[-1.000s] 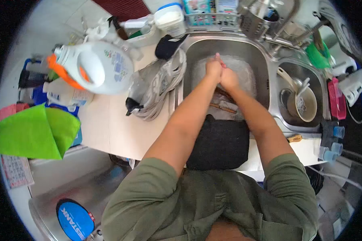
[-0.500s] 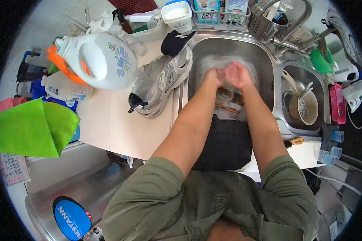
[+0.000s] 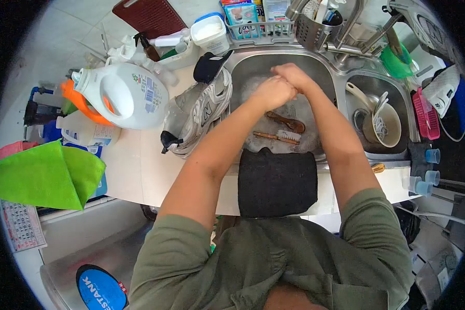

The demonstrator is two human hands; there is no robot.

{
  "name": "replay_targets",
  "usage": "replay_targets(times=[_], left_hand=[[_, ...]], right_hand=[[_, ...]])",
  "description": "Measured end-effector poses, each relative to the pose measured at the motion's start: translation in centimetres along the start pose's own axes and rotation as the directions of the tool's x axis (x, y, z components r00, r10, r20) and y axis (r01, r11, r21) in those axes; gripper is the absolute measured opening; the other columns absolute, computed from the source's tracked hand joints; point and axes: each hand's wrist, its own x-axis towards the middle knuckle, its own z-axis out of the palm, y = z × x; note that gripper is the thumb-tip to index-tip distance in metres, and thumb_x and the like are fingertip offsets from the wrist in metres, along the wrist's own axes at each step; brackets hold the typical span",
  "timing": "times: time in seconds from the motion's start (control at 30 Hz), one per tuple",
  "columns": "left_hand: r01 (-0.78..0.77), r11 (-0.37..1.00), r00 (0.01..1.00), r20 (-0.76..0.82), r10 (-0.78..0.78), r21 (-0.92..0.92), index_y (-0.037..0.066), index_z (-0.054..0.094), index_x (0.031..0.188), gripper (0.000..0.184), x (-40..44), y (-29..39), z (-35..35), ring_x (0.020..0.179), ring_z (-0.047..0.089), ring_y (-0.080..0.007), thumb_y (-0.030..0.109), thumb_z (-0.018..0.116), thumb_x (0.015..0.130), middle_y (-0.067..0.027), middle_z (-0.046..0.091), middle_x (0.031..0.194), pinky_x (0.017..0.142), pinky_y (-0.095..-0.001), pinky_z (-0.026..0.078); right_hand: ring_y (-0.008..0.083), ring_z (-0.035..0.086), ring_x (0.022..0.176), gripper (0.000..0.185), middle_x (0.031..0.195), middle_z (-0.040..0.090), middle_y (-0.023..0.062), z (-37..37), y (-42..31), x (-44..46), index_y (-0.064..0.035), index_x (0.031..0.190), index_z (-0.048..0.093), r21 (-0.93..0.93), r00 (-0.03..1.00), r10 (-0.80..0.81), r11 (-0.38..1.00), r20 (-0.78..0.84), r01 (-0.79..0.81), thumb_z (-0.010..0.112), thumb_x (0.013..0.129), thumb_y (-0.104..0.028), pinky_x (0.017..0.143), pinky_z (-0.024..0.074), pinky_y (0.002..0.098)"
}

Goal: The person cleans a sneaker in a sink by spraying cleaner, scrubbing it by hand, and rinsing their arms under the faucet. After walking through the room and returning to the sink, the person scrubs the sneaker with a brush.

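My left hand (image 3: 275, 94) and my right hand (image 3: 293, 76) are pressed together above the large sink basin (image 3: 315, 63), both closed, backs up. The right lies against the far side of the left; whatever may be between them is hidden. Below them, in cloudy, sudsy water (image 3: 303, 109), lie a dark wooden brush (image 3: 288, 123) and a lighter wooden brush (image 3: 274, 137) with white bristles. A black cloth-like piece (image 3: 277, 184) hangs over the front edge of the sink, between my forearms.
Left of the basin are a grey, black-ended item with an N mark (image 3: 205, 111) and a large white jug (image 3: 132, 95). A light pot (image 3: 391, 124) stands in the smaller basin. Behind, a utensil holder (image 3: 315, 32) sits by the metal tap (image 3: 354, 23).
My hands have gone from cupped, palms up and side by side, to closed against each other, backs up. The brushes show more clearly now. The camera view has shifted.
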Motion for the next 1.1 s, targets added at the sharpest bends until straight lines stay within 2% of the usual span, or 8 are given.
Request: replay_targets(times=[0.17,0.23,0.3,0.43,0.5,0.87,1.0,1.1], left_hand=[[-0.404,0.886,0.898,-0.088,0.432,0.230,0.005,0.061,0.086,0.017,1.2,0.7,-2.3,0.087,0.057,-0.0333,0.020,0.055,0.082,-0.0132,0.062,0.095,0.082,-0.0390,0.046],[0.241,0.968,0.877,-0.411,-0.251,-0.076,0.006,0.061,0.079,0.015,2.1,1.2,-2.4,0.080,0.058,-0.0316,0.019,0.057,0.081,-0.0098,0.062,0.089,0.077,-0.0380,0.048],[0.348,0.921,0.806,-0.446,-0.389,-0.173,0.005,0.060,0.083,0.016,3.0,0.5,-3.0,0.078,0.060,-0.0281,0.021,0.057,0.084,-0.0097,0.062,0.087,0.073,-0.0362,0.050],[0.321,-0.049,0.692,0.269,-0.670,-0.946,-0.001,0.053,0.097,0.025,4.7,-1.1,-3.6,0.086,0.060,-0.0241,0.021,0.057,0.087,-0.0124,0.059,0.094,0.074,-0.0335,0.052],[0.293,-0.159,0.731,0.328,-0.598,-0.943,-0.001,0.053,0.098,0.023,5.8,-1.2,-3.9,0.089,0.060,-0.0247,0.019,0.058,0.087,-0.0127,0.059,0.097,0.077,-0.0346,0.051],[0.244,-0.208,0.774,0.320,-0.546,-0.947,-0.002,0.054,0.102,0.030,8.7,-7.1,0.7,0.076,0.061,-0.0267,0.024,0.051,0.086,-0.0129,0.060,0.083,0.069,-0.0374,0.052],[0.086,-0.205,0.793,0.192,-0.578,-0.975,0.006,0.056,0.093,0.028,6.9,-1.2,-3.0,0.075,0.061,-0.0249,0.033,0.049,0.088,-0.0089,0.061,0.081,0.067,-0.0386,0.050],[0.221,-0.392,0.796,0.398,-0.457,-0.893,0.008,0.054,0.093,0.033,7.9,-1.2,-3.9,0.072,0.060,-0.0227,0.040,0.047,0.089,-0.0069,0.061,0.081,0.065,-0.0377,0.048]], right_hand=[[0.0181,0.060,0.066,0.035,0.073,0.062,0.0078,-0.1,0.5,0.5,-0.0045,0.075,0.056,0.866,0.990,-0.036,0.490,0.133,-0.099,0.057,0.086,-0.038,0.057,0.0471,0.0347],[0.0248,0.058,0.063,0.029,0.071,0.060,0.0094,-0.4,-1.2,-0.2,-0.0041,0.077,0.056,0.804,0.988,0.131,0.595,-0.084,-0.011,0.055,0.087,-0.031,0.057,0.0466,0.0392],[0.0321,0.055,0.062,0.022,0.070,0.057,0.0121,-1.9,-3.4,-2.2,-0.0039,0.080,0.056,-0.627,0.476,-0.579,0.775,-0.662,0.070,0.053,0.085,-0.025,0.059,0.0459,0.0437],[0.0354,0.058,0.068,0.018,0.076,0.059,0.0168,-7.1,-6.9,-2.6,-0.0025,0.077,0.059,-0.870,-0.010,-0.871,0.490,-0.490,-0.051,0.052,0.083,-0.018,0.062,0.0474,0.0453],[0.0350,0.061,0.071,0.017,0.079,0.060,0.0184,-8.4,-6.9,-1.9,-0.0014,0.075,0.060,-0.851,0.426,-0.758,0.523,-0.494,-0.056,0.053,0.082,-0.015,0.063,0.0488,0.0438],[0.0295,0.056,0.097,0.030,0.109,0.058,0.0174,4.5,-6.8,-8.1,0.0002,0.108,0.058,-0.352,0.475,-0.697,0.697,-0.537,0.625,0.055,0.083,-0.016,0.084,0.0436,0.0372],[0.0328,0.042,0.119,0.040,0.122,0.049,0.0188,5.5,-6.6,0.2,-0.0009,0.107,0.057,-0.570,0.503,-0.497,0.821,-0.707,0.009,0.056,0.078,-0.029,0.098,0.0329,0.0409],[0.0346,0.038,0.123,0.048,0.126,0.047,0.0213,1.6,-4.4,7.6,-0.0009,0.110,0.057,0.531,0.856,0.299,0.847,-0.421,-0.035,0.053,0.081,-0.040,0.101,0.0295,0.0429]])
